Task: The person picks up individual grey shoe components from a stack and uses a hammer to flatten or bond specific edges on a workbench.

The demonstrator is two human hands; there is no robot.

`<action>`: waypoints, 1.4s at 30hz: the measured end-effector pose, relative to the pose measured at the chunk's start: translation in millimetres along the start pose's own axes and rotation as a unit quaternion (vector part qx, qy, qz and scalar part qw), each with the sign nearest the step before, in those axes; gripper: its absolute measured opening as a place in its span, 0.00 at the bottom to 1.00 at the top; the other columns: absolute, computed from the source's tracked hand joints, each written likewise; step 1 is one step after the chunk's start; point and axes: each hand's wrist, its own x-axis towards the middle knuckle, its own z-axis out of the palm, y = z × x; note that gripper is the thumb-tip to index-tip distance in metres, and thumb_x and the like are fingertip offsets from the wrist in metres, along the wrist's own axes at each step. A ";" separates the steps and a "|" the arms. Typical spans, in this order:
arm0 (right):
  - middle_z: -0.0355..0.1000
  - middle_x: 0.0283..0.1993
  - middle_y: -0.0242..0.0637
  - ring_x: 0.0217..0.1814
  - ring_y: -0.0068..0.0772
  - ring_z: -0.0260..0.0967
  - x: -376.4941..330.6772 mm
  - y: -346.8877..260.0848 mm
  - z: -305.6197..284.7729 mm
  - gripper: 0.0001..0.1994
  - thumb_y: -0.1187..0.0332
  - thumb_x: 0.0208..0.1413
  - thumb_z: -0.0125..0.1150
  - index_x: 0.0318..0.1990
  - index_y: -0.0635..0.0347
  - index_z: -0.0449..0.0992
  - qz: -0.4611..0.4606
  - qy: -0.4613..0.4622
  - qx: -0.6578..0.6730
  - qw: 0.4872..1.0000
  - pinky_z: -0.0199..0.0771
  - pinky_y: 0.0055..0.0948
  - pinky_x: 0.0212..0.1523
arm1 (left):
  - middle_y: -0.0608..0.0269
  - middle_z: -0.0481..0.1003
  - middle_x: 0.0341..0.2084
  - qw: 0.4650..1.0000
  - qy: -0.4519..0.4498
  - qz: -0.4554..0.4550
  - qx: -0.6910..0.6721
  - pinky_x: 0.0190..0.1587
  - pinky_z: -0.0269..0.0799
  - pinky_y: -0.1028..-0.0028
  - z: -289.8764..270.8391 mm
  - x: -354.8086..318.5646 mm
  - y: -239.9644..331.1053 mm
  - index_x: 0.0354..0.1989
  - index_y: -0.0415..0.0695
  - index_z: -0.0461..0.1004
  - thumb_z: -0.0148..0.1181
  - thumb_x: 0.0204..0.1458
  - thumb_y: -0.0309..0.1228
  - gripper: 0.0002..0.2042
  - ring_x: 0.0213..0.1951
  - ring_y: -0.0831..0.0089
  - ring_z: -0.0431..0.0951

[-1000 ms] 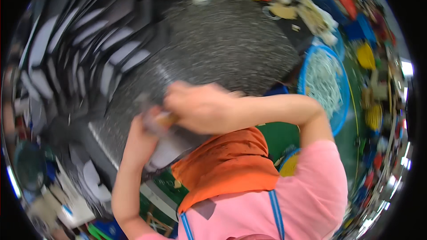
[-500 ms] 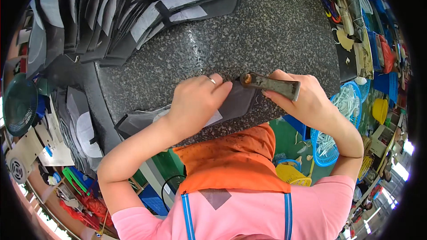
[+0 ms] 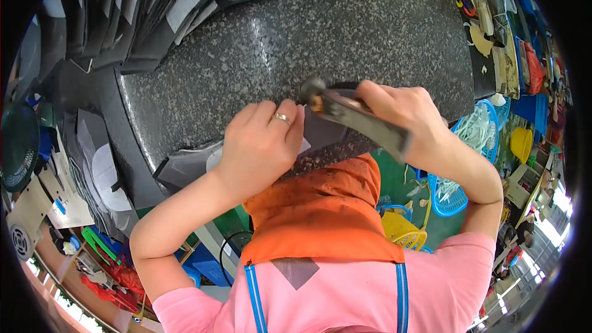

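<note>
A flat dark grey piece of sheet material (image 3: pixel 325 131) with pale patches lies along the near edge of the speckled stone slab (image 3: pixel 296 49). My left hand (image 3: pixel 258 139), with a ring on one finger, is closed on its far edge, the fingers bent and pressed together. What the fingertips pinch is partly hidden. Wrapped round a hammer (image 3: pixel 361 124), my right hand (image 3: pixel 407 117) keeps it tilted over the piece, just right of my left fingertips. Motion blurs the hammer, and I cannot tell whether its head touches the piece.
Stacked dark pieces with pale patches (image 3: pixel 148 18) cover the slab's far left. More pieces (image 3: pixel 102 163) hang at the left. On the right are a blue basket (image 3: pixel 455 196) of pale strips and a yellow basket (image 3: pixel 404 229). An orange apron (image 3: pixel 320 209) meets the slab's near edge.
The hammer has swung left and tipped, its head now nearer my left fingers. My left hand has shifted slightly left, still on the piece. The whole view has moved a little.
</note>
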 end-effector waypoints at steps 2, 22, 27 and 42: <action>0.69 0.18 0.39 0.21 0.45 0.72 5.8 -8.9 -3.3 0.10 0.68 0.51 0.60 0.30 0.59 0.64 0.017 -0.037 -0.018 0.999 0.70 0.41 0.19 | 0.59 0.75 0.31 0.986 -0.007 -0.095 -0.135 0.33 0.72 0.67 -4.4 0.4 -8.8 0.33 0.39 0.77 0.63 0.41 0.22 0.09 0.32 0.63 0.77; 0.69 0.24 0.45 0.26 0.52 0.69 -9.0 19.1 -5.2 0.09 0.68 0.55 0.63 0.37 0.60 0.69 0.095 0.067 0.025 0.993 0.65 0.37 0.25 | 0.59 0.74 0.28 0.977 0.028 -0.121 -0.176 0.33 0.70 0.64 16.6 16.1 -18.2 0.36 0.44 0.77 0.61 0.48 0.26 0.07 0.33 0.60 0.76; 0.69 0.19 0.41 0.24 0.50 0.71 2.8 14.7 -14.4 0.11 0.66 0.51 0.61 0.35 0.58 0.65 0.047 0.094 0.026 0.994 0.69 0.43 0.23 | 0.60 0.73 0.28 1.000 0.006 -0.004 0.023 0.30 0.70 0.67 10.3 17.7 -2.3 0.35 0.41 0.77 0.60 0.43 0.20 0.09 0.28 0.61 0.75; 0.66 0.25 0.46 0.25 0.52 0.67 4.6 14.3 -6.4 0.08 0.72 0.52 0.62 0.35 0.61 0.68 0.089 -0.003 -0.032 0.996 0.64 0.37 0.24 | 0.61 0.66 0.24 0.997 0.058 0.035 -0.033 0.30 0.71 0.69 12.7 41.5 -31.2 0.26 0.42 0.73 0.60 0.39 0.25 0.04 0.28 0.66 0.73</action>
